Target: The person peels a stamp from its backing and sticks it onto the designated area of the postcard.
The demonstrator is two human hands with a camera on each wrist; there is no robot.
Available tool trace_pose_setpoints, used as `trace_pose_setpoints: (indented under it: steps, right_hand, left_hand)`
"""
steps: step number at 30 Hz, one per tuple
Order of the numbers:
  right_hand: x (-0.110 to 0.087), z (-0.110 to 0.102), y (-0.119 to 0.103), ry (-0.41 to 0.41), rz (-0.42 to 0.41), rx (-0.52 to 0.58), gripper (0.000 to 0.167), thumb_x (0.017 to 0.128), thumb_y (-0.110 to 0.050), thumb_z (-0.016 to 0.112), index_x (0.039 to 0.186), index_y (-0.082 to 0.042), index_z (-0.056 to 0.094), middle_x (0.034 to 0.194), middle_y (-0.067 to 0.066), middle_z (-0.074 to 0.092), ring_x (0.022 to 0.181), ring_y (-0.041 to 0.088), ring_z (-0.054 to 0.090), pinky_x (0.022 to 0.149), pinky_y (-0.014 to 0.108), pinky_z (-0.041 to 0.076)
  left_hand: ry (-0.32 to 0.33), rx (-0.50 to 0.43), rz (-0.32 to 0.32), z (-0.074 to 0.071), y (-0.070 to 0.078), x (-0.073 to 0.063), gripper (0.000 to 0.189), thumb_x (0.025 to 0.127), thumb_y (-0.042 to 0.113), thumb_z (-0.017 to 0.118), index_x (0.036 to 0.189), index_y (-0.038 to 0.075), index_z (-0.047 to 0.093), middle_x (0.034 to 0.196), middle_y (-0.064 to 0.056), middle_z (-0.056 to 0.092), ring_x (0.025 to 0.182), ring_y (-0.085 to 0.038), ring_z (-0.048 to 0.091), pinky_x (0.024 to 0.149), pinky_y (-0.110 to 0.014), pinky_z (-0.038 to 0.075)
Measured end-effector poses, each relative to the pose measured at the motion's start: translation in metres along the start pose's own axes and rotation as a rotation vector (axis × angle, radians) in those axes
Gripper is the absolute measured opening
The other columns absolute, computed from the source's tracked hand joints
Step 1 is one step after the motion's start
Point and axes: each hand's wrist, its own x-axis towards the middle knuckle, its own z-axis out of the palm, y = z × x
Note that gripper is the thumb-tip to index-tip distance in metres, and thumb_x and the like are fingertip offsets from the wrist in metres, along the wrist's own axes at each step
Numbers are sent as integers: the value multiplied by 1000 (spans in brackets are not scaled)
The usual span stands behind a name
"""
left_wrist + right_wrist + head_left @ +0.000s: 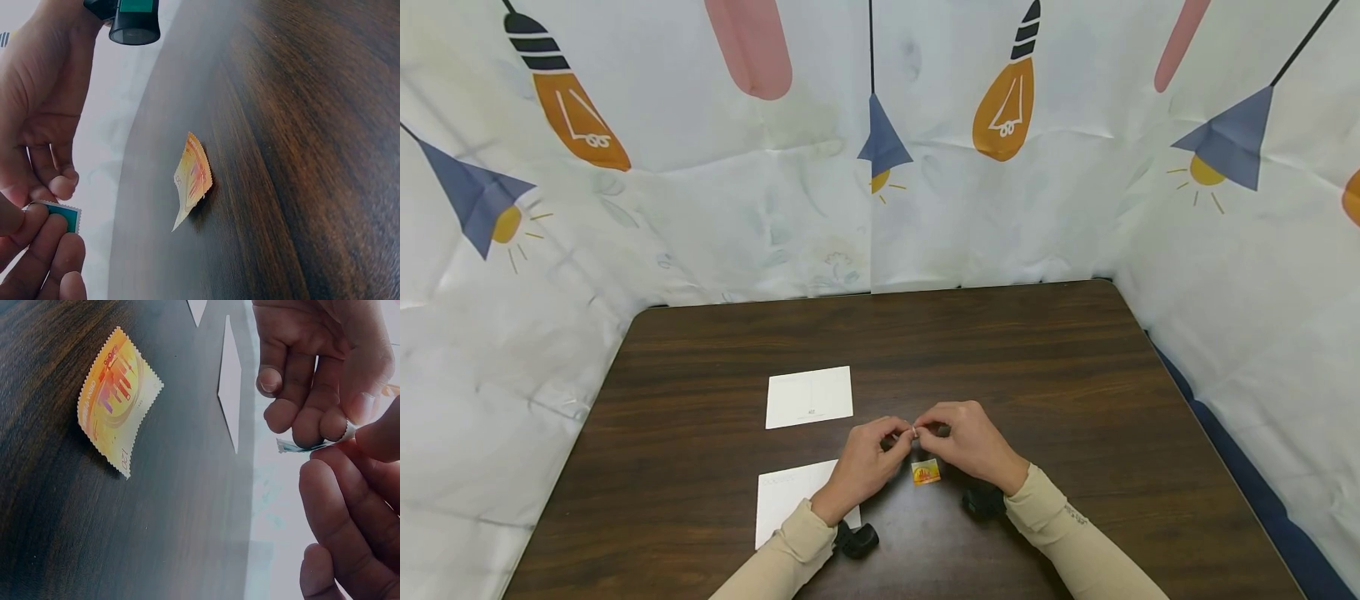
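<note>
Fingertips of the left hand (865, 458) and right hand (966, 437) meet above the table, both pinching a small postage stamp (915, 432). In the left wrist view this stamp (72, 216) shows a green face and a white perforated edge; fingers cover much of it. Seen nearly edge-on in the right wrist view, the stamp (290, 447) runs between the two hands' fingers. A second, orange-yellow stamp (926, 472) lies on the table just below the hands. Its corners curl up from the wood in the right wrist view, where the stamp (115, 403) shows printed figures.
A white card (809, 397) lies on the dark wooden table (1037, 350), beyond the left hand. Another white card (782, 500) is partly covered by the left hand and forearm. Black wrist cameras (859, 542) hang under both wrists. Patterned white curtains (760, 208) surround the table.
</note>
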Motion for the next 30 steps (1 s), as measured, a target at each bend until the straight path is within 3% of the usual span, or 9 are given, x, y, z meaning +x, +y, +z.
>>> trace_pose_setpoints:
  steps: [30]
  right_hand:
    - [0, 2, 0, 33, 53, 47, 7, 93, -11, 70, 92, -17, 74, 88, -5, 73, 75, -1, 62, 70, 26, 60]
  left_hand:
    - [18, -32, -5, 1, 2, -4, 11, 98, 12, 66, 93, 16, 74, 81, 2, 71, 68, 2, 55, 65, -16, 50]
